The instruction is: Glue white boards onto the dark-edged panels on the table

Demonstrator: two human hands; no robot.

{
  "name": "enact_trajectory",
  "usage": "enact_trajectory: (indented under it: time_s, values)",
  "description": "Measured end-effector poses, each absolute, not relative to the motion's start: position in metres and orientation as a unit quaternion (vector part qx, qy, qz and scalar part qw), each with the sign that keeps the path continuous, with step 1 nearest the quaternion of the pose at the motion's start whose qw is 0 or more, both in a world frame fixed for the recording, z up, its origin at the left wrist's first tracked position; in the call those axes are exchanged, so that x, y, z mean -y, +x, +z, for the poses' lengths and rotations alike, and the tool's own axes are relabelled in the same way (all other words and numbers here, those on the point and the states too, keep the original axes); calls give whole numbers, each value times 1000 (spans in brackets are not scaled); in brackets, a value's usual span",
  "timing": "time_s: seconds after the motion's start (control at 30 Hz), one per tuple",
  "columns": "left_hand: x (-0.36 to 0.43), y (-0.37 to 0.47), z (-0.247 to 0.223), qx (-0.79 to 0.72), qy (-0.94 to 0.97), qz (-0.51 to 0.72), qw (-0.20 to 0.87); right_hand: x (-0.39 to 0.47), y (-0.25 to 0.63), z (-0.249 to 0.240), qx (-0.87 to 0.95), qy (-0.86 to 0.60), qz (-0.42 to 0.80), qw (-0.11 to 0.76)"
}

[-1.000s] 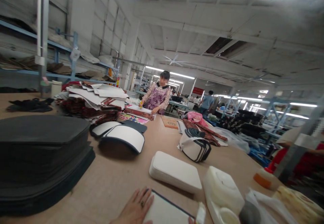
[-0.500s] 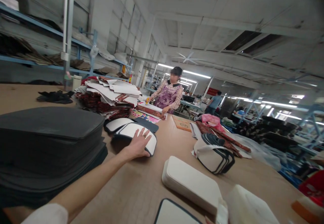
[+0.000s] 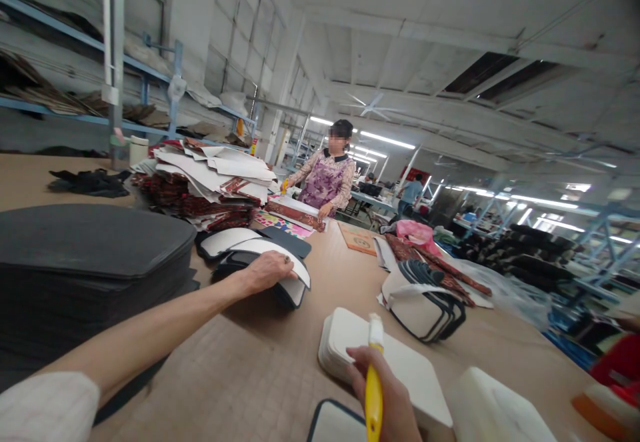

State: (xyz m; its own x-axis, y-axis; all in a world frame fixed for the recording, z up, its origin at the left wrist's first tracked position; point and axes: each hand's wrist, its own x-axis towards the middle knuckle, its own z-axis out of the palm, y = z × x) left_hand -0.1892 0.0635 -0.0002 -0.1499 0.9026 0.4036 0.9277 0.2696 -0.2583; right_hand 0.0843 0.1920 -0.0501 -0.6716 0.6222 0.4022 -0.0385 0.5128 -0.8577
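My left hand [image 3: 270,271] is closed on the edge of a white-topped, dark-edged piece [image 3: 260,247] on a pile of similar curved pieces at centre left. In my right hand [image 3: 383,389] is a yellow-handled brush [image 3: 373,399], its pale bristles pointing up. That hand is beside a stack of white rounded panels [image 3: 400,359]. Below it lies a white panel with a dark border [image 3: 336,422], partly hidden by the hand.
A tall stack of dark sheets [image 3: 90,242] stands on the left. Farther off are a pile of patterned cloth pieces [image 3: 205,182], bent panels [image 3: 425,305], a white container [image 3: 497,405] and a person [image 3: 325,179] across the table [image 3: 280,362].
My left hand has gone from lying spread on the white piece to gripping its edge, which is lifted a little. My right hand has come into view with the yellow brush.
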Motion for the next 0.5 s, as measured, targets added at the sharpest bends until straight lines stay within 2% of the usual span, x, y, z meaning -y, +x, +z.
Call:
enact_trajectory:
  time_s: [0.13, 0.23, 0.33, 0.43, 0.5]
  values:
    - [-46, -180, 25, 734, -604, -47, 307, -181, 44, -7, 696, -181, 646, 257]
    - [-34, -151, 41, 704, -622, -64, 338, -170, 23, 13, 606, -176, 739, 233]
    - [-25, -113, 51, 658, -653, -81, 365, -161, 19, 23, 495, -155, 813, 262]
    - [-17, -81, 59, 610, -690, -126, 369, -162, 38, 31, 457, -149, 813, 327]
    - [-12, -68, 62, 608, -682, -200, 356, -170, 63, 37, 447, -144, 802, 368]
